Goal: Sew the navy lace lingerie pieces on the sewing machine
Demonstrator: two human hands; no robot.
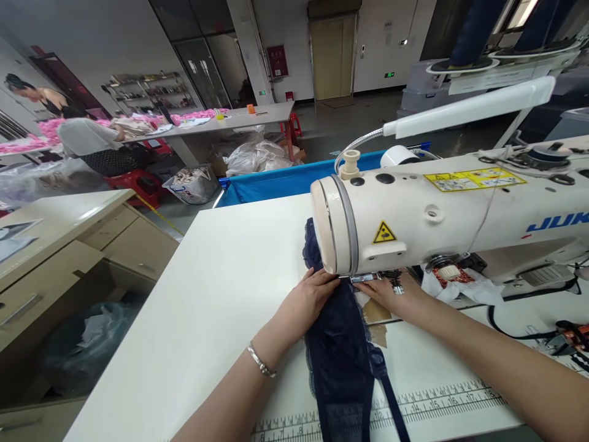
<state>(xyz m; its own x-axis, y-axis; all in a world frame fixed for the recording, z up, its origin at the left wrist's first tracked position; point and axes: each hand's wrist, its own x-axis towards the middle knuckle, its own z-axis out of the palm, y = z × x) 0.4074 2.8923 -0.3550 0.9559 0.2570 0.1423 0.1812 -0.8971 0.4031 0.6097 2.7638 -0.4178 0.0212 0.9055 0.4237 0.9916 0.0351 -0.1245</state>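
A navy lace bra (340, 362) lies lengthwise on the white table, passing under the head of a white sewing machine (391, 215). Its strap (389, 393) trails toward the front edge. My left hand (306, 301), with a silver bracelet at the wrist, rests on the bra's left side, fingers stretched out flat and tips close to the presser area. From the right, my right hand (391, 294) reaches beneath the machine head to the bra's right edge. Its fingers are partly hidden by the needle bar parts, so their grip is unclear. The needle point is hidden too.
A ruler strip (432, 402) runs along the table's front. Scissors with orange handles (573, 337) and a black strap lie at the right. A blue cloth bin (276, 187) hangs behind the table. At left stands a drawer cabinet (133, 245); another person sits farther back.
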